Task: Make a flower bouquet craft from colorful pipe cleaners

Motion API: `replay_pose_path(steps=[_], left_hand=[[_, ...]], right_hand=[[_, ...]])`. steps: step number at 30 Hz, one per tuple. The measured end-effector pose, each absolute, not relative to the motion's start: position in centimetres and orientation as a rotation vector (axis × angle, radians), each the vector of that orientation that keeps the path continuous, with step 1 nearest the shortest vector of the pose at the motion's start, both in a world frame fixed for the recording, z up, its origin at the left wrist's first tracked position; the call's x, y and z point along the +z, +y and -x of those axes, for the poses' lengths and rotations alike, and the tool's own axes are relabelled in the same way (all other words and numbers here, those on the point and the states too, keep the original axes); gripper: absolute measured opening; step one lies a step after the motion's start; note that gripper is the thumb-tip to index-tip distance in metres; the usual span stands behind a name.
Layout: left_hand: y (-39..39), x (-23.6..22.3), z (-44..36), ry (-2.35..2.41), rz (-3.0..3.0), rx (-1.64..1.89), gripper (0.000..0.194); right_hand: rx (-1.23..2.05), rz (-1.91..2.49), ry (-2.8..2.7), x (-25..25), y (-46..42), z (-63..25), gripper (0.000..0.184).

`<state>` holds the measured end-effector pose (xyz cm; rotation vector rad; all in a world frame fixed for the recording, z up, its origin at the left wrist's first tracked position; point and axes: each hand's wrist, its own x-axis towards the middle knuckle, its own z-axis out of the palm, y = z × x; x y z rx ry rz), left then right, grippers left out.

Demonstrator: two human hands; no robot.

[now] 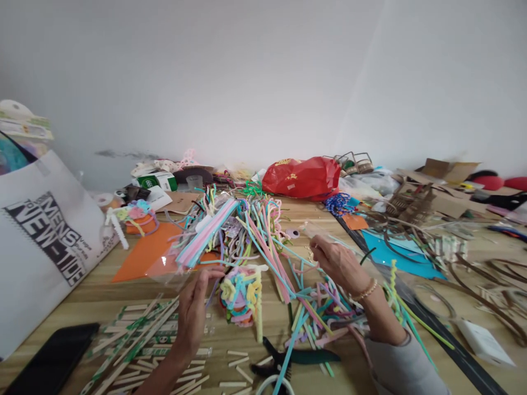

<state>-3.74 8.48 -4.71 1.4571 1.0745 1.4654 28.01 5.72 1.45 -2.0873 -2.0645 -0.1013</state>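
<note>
A big heap of coloured pipe cleaners [263, 241] covers the middle of the wooden table [102, 296]. My left hand [193, 312] rests near the front with fingers closed on the edge of a clear plastic bag of pastel pipe cleaners [206, 233]. Beside it lies a bundle of curled pastel pipe cleaners [242, 293]. My right hand [337, 263], with a bead bracelet on the wrist, is raised over the heap, its fingers pinched on a thin clear strip [307, 229] that I cannot identify.
Wooden sticks [135, 340] lie at the front left beside a black phone [53, 362]. Black pliers [288, 359] lie at the front. A white tote bag [41, 247] stands left, an orange sheet [144, 249] behind, a red bag [302, 176] at the back, cardboard pieces [432, 203] right.
</note>
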Motion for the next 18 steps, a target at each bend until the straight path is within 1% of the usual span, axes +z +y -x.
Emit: replay_pose_path(steps=[10, 13, 18], left_hand=[[8.6, -4.9, 3.8, 1.088, -1.43, 1.487, 0.041], [8.5, -4.7, 3.7, 1.102, -1.419, 1.504, 0.041], [8.6, -4.7, 3.7, 1.121, -1.412, 1.496, 0.04]], right_hand=[[-0.061, 2.127, -2.136, 2.8, 4.9, -27.7, 0.021], [0.012, 2.13, -2.222, 2.9, 4.6, -27.2, 0.022], [0.233, 2.056, -2.403, 2.4, 4.6, -26.6, 0.016]])
